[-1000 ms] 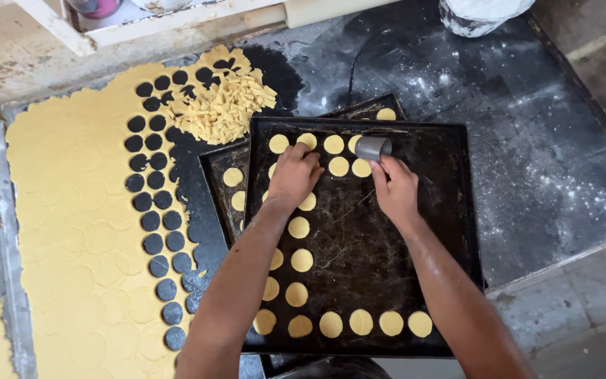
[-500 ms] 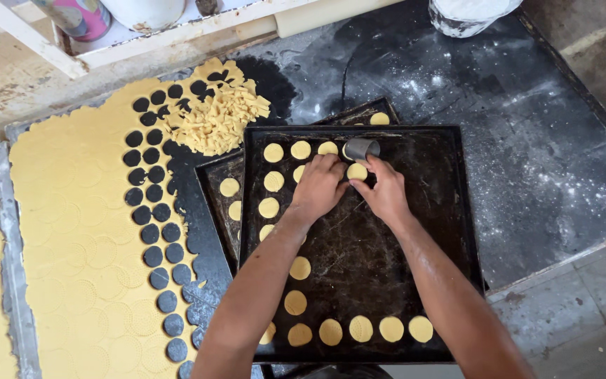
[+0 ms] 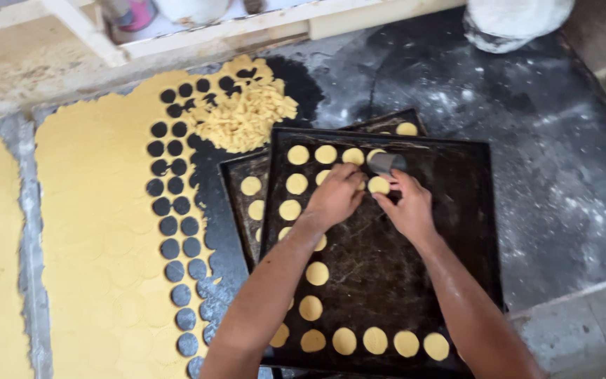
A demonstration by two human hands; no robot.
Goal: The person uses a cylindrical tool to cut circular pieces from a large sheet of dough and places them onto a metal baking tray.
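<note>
— Dark, flour-dusted worktop (image 3: 562, 182) is filling the view, with a pale wooden frame (image 3: 198, 35) running along its far edge. What is lying on it, largest first?

— Rolled yellow dough sheet (image 3: 92, 231), lying left of the black baking tray (image 3: 457, 281) and showing rows of round cut-out holes (image 3: 173, 210) on its tray-side edge. Heap of dough scraps (image 3: 243, 116) is sitting just beyond the tray's far-left corner. A second tray (image 3: 236, 210) is peeking out from under the top one.

— And on the tray itself?

— Dough rounds (image 3: 387, 342) are lining its near edge, left side and far-left corner; the middle and right are bare.

— Hands?

— Both are meeting at the tray's far row. Left hand (image 3: 338, 196) is curled, fingertips pinching down toward a dough round (image 3: 378, 184). Right hand (image 3: 408, 207) is half closed, gripping a small metal ring cutter (image 3: 386, 163), fingers touching that same round.

— Step in hand?

— Judging by this: placing a round to extend the far row. The next move is calling for a clean release without stretching it, then the adjacent bare spot rightward.
</note>
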